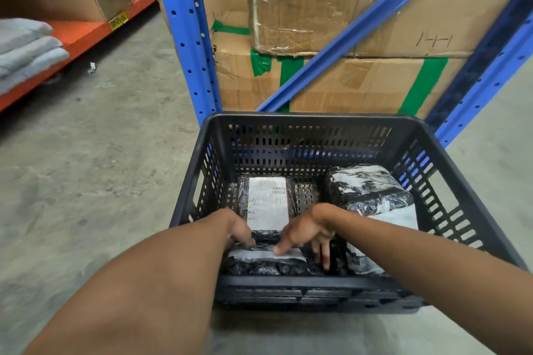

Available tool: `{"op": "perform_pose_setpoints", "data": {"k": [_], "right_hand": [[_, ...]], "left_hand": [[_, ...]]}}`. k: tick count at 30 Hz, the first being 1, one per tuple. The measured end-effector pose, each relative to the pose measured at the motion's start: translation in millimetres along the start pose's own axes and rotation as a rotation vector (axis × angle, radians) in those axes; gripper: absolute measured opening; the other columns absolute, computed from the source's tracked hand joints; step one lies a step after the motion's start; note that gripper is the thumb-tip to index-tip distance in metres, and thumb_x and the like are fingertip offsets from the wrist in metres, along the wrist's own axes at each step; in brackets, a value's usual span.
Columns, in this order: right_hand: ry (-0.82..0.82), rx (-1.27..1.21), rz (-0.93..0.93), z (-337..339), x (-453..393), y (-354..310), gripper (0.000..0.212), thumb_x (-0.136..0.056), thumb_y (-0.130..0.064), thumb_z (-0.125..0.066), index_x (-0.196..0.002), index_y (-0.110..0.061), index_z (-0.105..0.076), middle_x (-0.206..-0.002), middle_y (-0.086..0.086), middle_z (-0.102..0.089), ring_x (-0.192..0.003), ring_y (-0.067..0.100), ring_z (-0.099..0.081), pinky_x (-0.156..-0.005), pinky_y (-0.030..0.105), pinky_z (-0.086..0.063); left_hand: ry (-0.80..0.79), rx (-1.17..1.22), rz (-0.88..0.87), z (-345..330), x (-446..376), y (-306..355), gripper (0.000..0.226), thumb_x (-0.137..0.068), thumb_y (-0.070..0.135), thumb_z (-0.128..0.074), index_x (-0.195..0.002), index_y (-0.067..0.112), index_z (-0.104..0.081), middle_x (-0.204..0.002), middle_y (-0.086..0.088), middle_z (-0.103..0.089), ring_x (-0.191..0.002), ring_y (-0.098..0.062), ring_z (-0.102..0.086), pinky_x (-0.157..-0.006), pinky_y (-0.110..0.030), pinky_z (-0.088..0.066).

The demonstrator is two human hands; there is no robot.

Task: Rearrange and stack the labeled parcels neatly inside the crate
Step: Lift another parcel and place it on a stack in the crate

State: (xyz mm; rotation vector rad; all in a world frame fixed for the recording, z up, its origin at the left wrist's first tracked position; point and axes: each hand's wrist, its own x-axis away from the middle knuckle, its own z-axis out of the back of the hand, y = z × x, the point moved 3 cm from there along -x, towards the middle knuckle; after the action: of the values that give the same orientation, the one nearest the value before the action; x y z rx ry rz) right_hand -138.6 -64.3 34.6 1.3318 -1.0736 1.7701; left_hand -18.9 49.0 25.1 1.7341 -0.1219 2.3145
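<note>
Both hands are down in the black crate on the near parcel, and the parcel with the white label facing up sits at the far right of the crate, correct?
One thing is off: the head view shows the labelled parcel at the far left of the black crate, not the far right. The rest holds: left hand and right hand are both down on the near parcel.
</note>
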Motion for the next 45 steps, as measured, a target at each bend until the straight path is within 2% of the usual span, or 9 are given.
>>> {"op": "perform_pose_setpoints", "data": {"k": [4, 8, 14, 17, 21, 27, 33, 38, 45], "right_hand": [[0.018, -0.17, 0.18, -13, 17, 6, 0.057, -0.103, -0.046, -0.043, -0.15, -0.014, -0.044, -0.157, 0.015, -0.043, -0.142, 0.036, -0.045, -0.111, 0.055, -0.043], [0.171, -0.177, 0.364, 5, 48, 16, 0.094, -0.08, -0.055, -0.073, -0.158, -0.022, -0.03, -0.165, 0.0, -0.028, -0.141, 0.023, -0.046, -0.099, 0.043, -0.057], [0.526, -0.201, 0.493, 40, 79, 31, 0.059, -0.082, -0.029, -0.077, -0.126, -0.026, -0.038, -0.105, 0.008, -0.069, -0.061, 0.022, -0.069, -0.053, 0.035, -0.061], [0.631, -0.424, 0.54, 55, 85, 34, 0.096, -0.081, -0.045, -0.072, -0.157, -0.03, -0.016, -0.095, 0.009, -0.081, -0.047, 0.02, -0.065, -0.038, 0.027, -0.049], [0.733, -0.599, 0.591, 67, 85, 29, 0.085, -0.072, -0.065, -0.07, -0.136, -0.015, -0.047, -0.073, 0.002, -0.079, -0.037, 0.018, -0.051, -0.032, 0.023, -0.035], [0.737, -0.869, 0.624, 73, 74, 24, 0.068, -0.06, -0.077, -0.073, -0.092, -0.022, -0.051, -0.062, 0.0, -0.048, -0.042, 0.012, -0.037, -0.041, 0.02, -0.024], [0.426, -0.881, 0.684, 57, 50, 25, 0.068, -0.071, -0.035, -0.086, -0.126, -0.007, -0.058, -0.119, 0.009, -0.073, -0.103, 0.024, -0.072, -0.073, 0.039, -0.061], [0.462, -0.818, 0.693, 80, 54, 26, 0.058, -0.074, -0.002, -0.078, -0.129, -0.015, -0.064, -0.121, 0.011, -0.075, -0.11, 0.028, -0.073, -0.095, 0.051, -0.057], [0.372, -0.567, 0.523, 84, 44, 11, 0.052, -0.067, 0.003, -0.081, -0.109, -0.02, -0.062, -0.108, 0.009, -0.078, -0.09, 0.024, -0.075, -0.049, 0.027, -0.051]], "left_hand": [[-0.136, 0.246, 0.042, 0, 14, -6, 0.025, -0.097, 0.027, -0.054, -0.113, 0.011, -0.065, -0.136, -0.009, -0.06, -0.127, -0.023, -0.054, -0.105, -0.039, -0.044], [-0.13, 0.478, -0.012, 14, 16, -10, 0.028, -0.089, 0.032, -0.053, -0.081, 0.006, -0.06, -0.086, -0.013, -0.062, -0.099, -0.025, -0.058, -0.07, -0.034, -0.052], [-0.066, 0.853, -0.232, 34, 44, -2, 0.078, -0.086, 0.078, -0.022, -0.093, 0.01, -0.061, -0.076, -0.008, -0.053, -0.062, -0.014, -0.044, -0.046, -0.021, -0.047], [0.173, 0.793, -0.333, 45, 52, 8, 0.087, -0.078, 0.086, -0.018, -0.087, 0.013, -0.062, -0.063, -0.002, -0.05, -0.056, -0.013, -0.045, -0.059, -0.023, -0.045], [0.277, 0.74, -0.529, 44, 54, 17, 0.108, -0.067, 0.094, -0.017, -0.139, 0.025, -0.057, -0.145, -0.007, -0.056, -0.137, -0.026, -0.048, -0.12, -0.047, -0.028], [0.145, 0.906, -0.657, 40, 48, 20, 0.088, -0.072, 0.08, -0.054, -0.137, 0.021, -0.055, -0.125, -0.007, -0.071, -0.113, -0.026, -0.068, -0.1, -0.045, -0.053], [0.0, 1.14, -0.539, 33, 38, 19, 0.069, -0.086, 0.067, -0.051, -0.131, 0.015, -0.058, -0.12, -0.017, -0.069, -0.111, -0.032, -0.066, -0.097, -0.05, -0.053], [0.031, 0.995, -0.429, 33, 47, 22, 0.09, -0.079, 0.078, -0.047, -0.144, 0.016, -0.048, -0.145, -0.013, -0.053, -0.136, -0.034, -0.046, -0.116, -0.054, -0.031], [0.149, 0.888, -0.451, 33, 18, 29, 0.076, -0.093, 0.068, -0.027, -0.141, 0.015, -0.051, -0.132, -0.015, -0.064, -0.121, -0.033, -0.061, -0.109, -0.052, -0.044]]}}
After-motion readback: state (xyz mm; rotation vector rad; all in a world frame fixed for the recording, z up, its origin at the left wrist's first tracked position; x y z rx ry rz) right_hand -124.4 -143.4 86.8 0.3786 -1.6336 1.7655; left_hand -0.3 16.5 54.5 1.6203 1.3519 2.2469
